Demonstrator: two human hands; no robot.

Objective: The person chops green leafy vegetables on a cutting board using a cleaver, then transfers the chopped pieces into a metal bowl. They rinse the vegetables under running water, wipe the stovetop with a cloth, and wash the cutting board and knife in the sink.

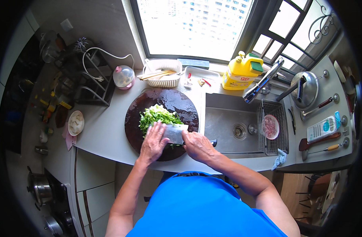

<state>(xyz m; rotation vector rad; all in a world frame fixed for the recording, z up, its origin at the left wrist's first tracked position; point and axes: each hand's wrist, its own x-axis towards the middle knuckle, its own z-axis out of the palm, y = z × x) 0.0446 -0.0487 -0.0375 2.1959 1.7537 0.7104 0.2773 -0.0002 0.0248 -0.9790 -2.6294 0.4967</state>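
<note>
A round dark chopping board (pixel 181 99) lies on the counter left of the sink, its surface wet. Chopped leafy greens (pixel 158 114) are heaped on its middle. My right hand (pixel 198 145) grips a cleaver (pixel 174 134) by its black handle, whose end shows beyond the palm. The broad blade lies at the near side of the heap. My left hand (pixel 154 140) rests with its fingers over the blade's left part and the near edge of the greens; its fingertips are somewhat spread. What lies under the blade is mostly hidden.
To the right is the steel sink (pixel 222 127) with a wire basket (pixel 283 130) holding a bowl of meat (pixel 270 126). Behind the board stand a white basket (pixel 164 83), a tray with red chillies (pixel 213 74) and a yellow detergent jug (pixel 238 75). A bowl of white pieces (pixel 76 123) sits left.
</note>
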